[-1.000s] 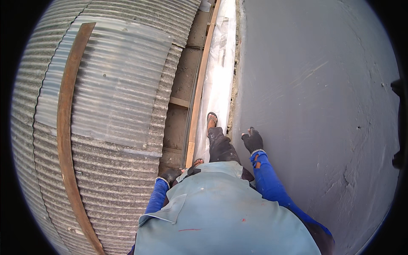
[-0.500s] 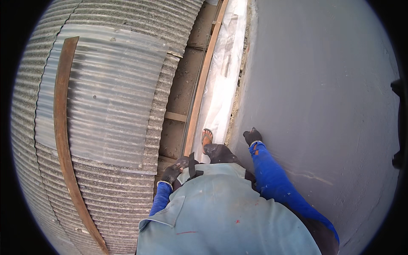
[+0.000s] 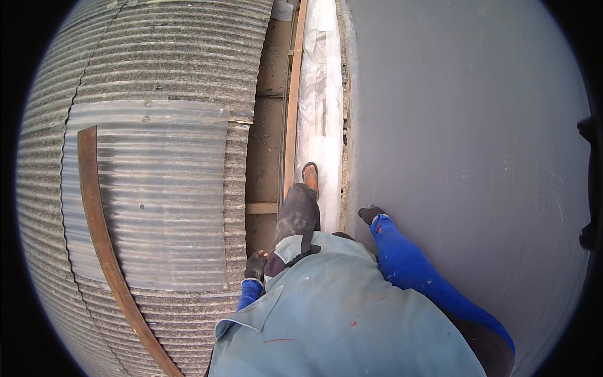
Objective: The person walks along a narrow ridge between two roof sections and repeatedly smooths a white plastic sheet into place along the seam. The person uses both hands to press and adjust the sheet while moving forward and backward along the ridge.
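Since the earlier views the right hand (image 3: pixel 371 214) has dropped from a spread, higher reach on the grey wall (image 3: pixel 465 125) to a spot low against its left edge, and the foot (image 3: pixel 310 178) in an orange sandal has stepped further along the white plastic sheet (image 3: pixel 320 94), with the dark trouser leg (image 3: pixel 297 217) stretched out behind it. The right hand, in a dark glove at the end of a bright blue sleeve (image 3: pixel 408 267), touches the wall with its fingers bunched close; it grips nothing that can be made out. The left hand (image 3: pixel 255 265), also dark-gloved, sits at the hem of the pale blue-grey jacket (image 3: pixel 333 320), just beside the edge of the corrugated roof sheets (image 3: pixel 157 69); its fingers look curled, but whether they hold anything cannot be told. The wall is smooth, matt plaster with faint scuffs. The roof is ribbed, weathered grey sheeting, with a paler, shinier translucent corrugated panel (image 3: pixel 151 188) laid over it. A rusty brown flat metal strip (image 3: pixel 100 232) curves across that panel and runs down toward the lower edge. Between roof and wall lies a narrow gap floored with dusty boards, a long timber batten (image 3: pixel 293 107) running along it beside the crinkled plastic, and a short wooden crosspiece (image 3: pixel 261 207) spanning it near the knee.
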A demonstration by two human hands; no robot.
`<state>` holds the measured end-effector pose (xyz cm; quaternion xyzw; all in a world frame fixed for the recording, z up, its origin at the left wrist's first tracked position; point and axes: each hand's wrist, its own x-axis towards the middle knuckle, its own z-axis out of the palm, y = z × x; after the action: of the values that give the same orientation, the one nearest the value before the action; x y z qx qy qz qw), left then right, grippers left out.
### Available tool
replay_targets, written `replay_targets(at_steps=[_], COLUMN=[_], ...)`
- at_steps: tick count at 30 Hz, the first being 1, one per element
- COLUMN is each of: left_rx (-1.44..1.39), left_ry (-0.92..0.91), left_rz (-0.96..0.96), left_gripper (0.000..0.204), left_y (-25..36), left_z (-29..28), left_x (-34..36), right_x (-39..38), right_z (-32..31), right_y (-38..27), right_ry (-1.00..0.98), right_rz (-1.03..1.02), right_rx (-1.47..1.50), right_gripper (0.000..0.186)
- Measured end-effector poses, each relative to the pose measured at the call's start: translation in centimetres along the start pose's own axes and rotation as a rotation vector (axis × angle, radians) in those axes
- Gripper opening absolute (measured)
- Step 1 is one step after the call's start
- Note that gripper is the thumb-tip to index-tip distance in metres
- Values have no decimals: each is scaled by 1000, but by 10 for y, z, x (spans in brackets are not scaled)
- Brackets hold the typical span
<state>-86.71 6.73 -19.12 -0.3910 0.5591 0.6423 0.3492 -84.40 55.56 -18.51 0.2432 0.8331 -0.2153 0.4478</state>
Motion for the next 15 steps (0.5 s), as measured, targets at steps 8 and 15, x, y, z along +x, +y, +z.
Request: replay_targets(at_steps=[8, 15], left_rx=[1486, 22], left_ry=[-177, -47], left_rz=[569, -153], left_gripper=[31, 39], left_y=[-4, 183], left_z=[15, 162], left_x=[155, 157], right_x=[63, 121], right_z=[-176, -330], right_y=[-68, -72], right_ry=[347, 397], right_rz=[150, 150], right_rx=[465, 406], right_gripper=[69, 73])
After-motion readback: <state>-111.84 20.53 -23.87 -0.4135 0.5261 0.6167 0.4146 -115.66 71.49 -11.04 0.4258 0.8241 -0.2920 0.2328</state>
